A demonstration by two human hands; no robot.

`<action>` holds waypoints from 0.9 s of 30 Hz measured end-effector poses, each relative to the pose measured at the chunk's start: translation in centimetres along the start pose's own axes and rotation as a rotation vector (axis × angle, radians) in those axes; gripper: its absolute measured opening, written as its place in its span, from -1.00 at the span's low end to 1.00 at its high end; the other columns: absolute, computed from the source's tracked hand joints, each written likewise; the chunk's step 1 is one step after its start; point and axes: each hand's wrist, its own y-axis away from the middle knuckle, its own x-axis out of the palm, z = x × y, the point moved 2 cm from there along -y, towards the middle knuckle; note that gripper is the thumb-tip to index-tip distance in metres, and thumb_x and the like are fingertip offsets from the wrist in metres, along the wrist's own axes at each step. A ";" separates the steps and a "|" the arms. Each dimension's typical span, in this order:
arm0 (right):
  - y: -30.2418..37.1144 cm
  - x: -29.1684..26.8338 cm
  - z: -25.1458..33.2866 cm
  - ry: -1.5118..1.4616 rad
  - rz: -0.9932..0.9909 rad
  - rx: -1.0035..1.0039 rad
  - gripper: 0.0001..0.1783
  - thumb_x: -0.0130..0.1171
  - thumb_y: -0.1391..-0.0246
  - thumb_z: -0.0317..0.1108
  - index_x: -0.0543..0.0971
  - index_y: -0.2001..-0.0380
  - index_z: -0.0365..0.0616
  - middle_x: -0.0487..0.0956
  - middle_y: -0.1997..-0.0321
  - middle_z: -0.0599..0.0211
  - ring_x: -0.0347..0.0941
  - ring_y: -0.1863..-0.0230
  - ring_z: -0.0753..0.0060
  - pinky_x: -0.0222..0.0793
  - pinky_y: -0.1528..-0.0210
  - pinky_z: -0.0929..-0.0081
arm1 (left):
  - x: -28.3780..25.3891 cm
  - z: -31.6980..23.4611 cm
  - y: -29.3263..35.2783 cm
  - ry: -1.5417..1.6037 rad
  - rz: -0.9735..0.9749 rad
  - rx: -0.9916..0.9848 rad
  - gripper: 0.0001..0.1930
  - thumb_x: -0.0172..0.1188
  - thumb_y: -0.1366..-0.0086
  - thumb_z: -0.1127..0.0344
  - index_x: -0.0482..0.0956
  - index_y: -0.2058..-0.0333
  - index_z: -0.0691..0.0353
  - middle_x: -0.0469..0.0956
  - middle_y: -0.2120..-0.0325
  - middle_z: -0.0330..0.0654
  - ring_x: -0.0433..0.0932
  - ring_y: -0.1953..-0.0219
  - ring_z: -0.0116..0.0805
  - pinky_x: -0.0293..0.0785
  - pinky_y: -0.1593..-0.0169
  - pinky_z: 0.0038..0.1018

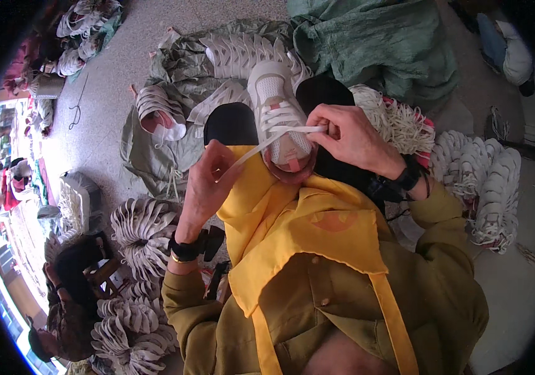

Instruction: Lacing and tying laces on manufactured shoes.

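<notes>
Left hand [208, 181]: fingers curled narrow, pinching one stretch of white lace [253, 152]. Right hand [350, 134]: thumb and fingers closed on another stretch, drawn out to the side over the shoe opening. Both wrists: black bands.

Shoe [272, 74]: one, white with pink details, between the hands; toe pointing away from the person, heel toward the yellow apron [336, 219]. Black-clad knees [325, 92], close on either side of it.

Beyond the toe: curved row of white shoe uppers [245, 55], on a crumpled grey-green sheet [135, 147]. Near the sheet's left side: one pink-lined upper [160, 112]. Far right: large green sack [377, 47], bunched up.

Beside the right forearm: heap of white laces [398, 125], with pink showing; farther right, rows of white uppers [495, 187].

Beside the left forearm: fanned bundle of uppers [144, 231], more bundles below, grey basket [89, 199] farther left.

Floor [114, 94]: speckled grey, a broad strip past the sheet's left edge, bearing a thin dark cord [78, 106]. Lower left: another person [67, 328].
</notes>
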 end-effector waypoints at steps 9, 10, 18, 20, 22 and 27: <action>-0.3 0.6 0.3 0.013 -0.045 -0.070 -0.84 0.33 -0.01 -0.46 0.54 0.35 -0.22 0.51 0.59 0.23 0.48 0.58 0.38 0.35 0.51 0.42 | 0.5 -0.1 -1.2 0.116 -0.058 0.111 -0.87 0.18 -0.32 0.54 0.39 0.35 0.24 0.33 0.53 -0.45 0.26 0.46 -0.70 0.22 0.38 -0.66; -0.2 0.7 -0.1 0.009 -0.052 -0.075 -0.84 0.33 -0.01 -0.47 0.55 0.34 -0.21 0.49 0.62 0.30 0.41 0.61 0.49 0.29 0.54 0.48 | 0.4 -0.5 -1.3 0.122 -0.069 0.116 -0.87 0.17 -0.32 0.55 0.39 0.35 0.24 0.32 0.53 -0.46 0.25 0.46 -0.70 0.21 0.38 -0.67; 0.7 0.9 -0.5 0.063 -0.056 -0.114 -0.82 0.24 -0.02 -0.53 0.50 0.27 -0.19 0.53 0.45 0.12 0.54 0.46 0.06 0.40 0.43 0.24 | 0.4 0.5 -1.0 0.115 -0.072 0.190 -0.86 0.22 -0.30 0.54 0.40 0.33 0.24 0.36 0.51 -0.42 0.29 0.45 -0.68 0.25 0.36 -0.66; 1.1 1.0 -0.8 0.111 -0.083 -0.193 -0.80 0.22 -0.04 -0.54 0.49 0.24 -0.18 0.54 0.37 0.12 0.54 0.39 0.02 0.42 0.39 0.22 | 0.2 0.3 -0.8 -0.002 -0.067 0.182 -0.85 0.25 -0.28 0.53 0.41 0.33 0.25 0.41 0.51 -0.39 0.35 0.46 -0.65 0.30 0.35 -0.64; 1.4 1.2 -1.1 0.159 -0.099 -0.219 -0.80 0.22 -0.06 -0.53 0.48 0.22 -0.19 0.54 0.34 0.13 0.53 0.35 -0.01 0.44 0.36 0.20 | 0.2 -0.4 -0.6 -0.126 -0.090 0.200 -0.85 0.27 -0.26 0.53 0.43 0.34 0.26 0.45 0.51 -0.32 0.40 0.46 -0.61 0.36 0.36 -0.61; 1.6 1.1 -1.0 0.142 -0.128 -0.220 -0.83 0.25 -0.09 -0.49 0.49 0.25 -0.20 0.54 0.35 0.14 0.53 0.40 0.03 0.45 0.38 0.22 | 0.3 -1.9 -0.5 -0.271 -0.124 0.208 -0.85 0.29 -0.24 0.50 0.44 0.37 0.29 0.48 0.54 -0.22 0.46 0.49 -0.54 0.42 0.38 -0.55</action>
